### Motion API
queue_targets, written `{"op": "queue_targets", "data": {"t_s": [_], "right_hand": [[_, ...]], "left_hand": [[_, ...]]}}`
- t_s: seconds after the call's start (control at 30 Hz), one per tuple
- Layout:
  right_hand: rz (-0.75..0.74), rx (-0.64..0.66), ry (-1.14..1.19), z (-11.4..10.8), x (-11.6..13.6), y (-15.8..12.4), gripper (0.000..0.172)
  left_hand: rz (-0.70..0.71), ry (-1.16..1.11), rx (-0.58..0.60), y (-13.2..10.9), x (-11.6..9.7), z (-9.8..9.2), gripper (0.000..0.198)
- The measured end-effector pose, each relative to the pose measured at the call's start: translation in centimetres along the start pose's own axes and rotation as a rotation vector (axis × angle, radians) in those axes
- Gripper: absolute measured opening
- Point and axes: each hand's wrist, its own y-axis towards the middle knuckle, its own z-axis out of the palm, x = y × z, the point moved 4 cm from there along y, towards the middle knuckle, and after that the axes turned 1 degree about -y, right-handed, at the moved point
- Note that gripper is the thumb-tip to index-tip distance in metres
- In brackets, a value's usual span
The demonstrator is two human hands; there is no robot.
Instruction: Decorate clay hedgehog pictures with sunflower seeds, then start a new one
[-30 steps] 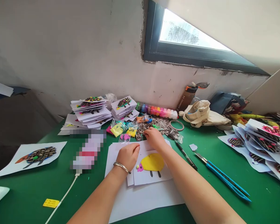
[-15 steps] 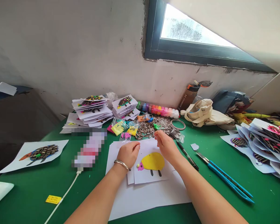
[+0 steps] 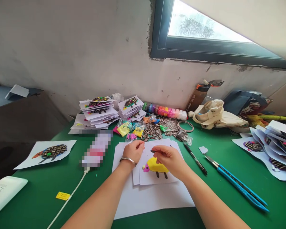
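My right hand (image 3: pixel 168 156) pinches a dark sunflower seed (image 3: pixel 153 151) between thumb and fingertips, over the upper part of a yellow animal shape (image 3: pixel 153 163). That shape has a pink face and two dark legs, and lies on a white sheet of paper (image 3: pixel 149 180); my hand covers its right side. Closed, with fingers curled, my left hand (image 3: pixel 134 150) rests at the sheet's upper left; what it holds, if anything, is hidden. Larger white sheets (image 3: pixel 131 203) lie underneath. A heap of sunflower seeds (image 3: pixel 151 131) spreads just beyond both hands.
Finished seed pictures are stacked at the back left (image 3: pixel 98 116) and right (image 3: pixel 278 146). Small clay bags (image 3: pixel 125 128) lie before the seeds. A black pen (image 3: pixel 195 159) and blue tweezers (image 3: pixel 243 186) are at right. A white power bank (image 3: pixel 8 194) lies left, near a cable (image 3: pixel 73 194).
My right hand has come down and turned inward over the yellow shape, and a seed now shows in its fingertips. My left hand stays closed near the sheet's corner. The view has shifted slightly.
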Motion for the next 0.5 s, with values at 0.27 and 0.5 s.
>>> {"op": "queue_targets", "data": {"t_s": [0.27, 0.5], "right_hand": [[-0.125, 0.063, -0.320, 0.35, 0.39, -0.72, 0.022], [-0.253, -0.013, -0.361, 0.14, 0.42, -0.51, 0.022]], "left_hand": [[-0.016, -0.009, 0.003, -0.13, -0.14, -0.04, 0.021], [-0.012, -0.009, 0.024, 0.05, -0.23, 0.00, 0.021]]}}
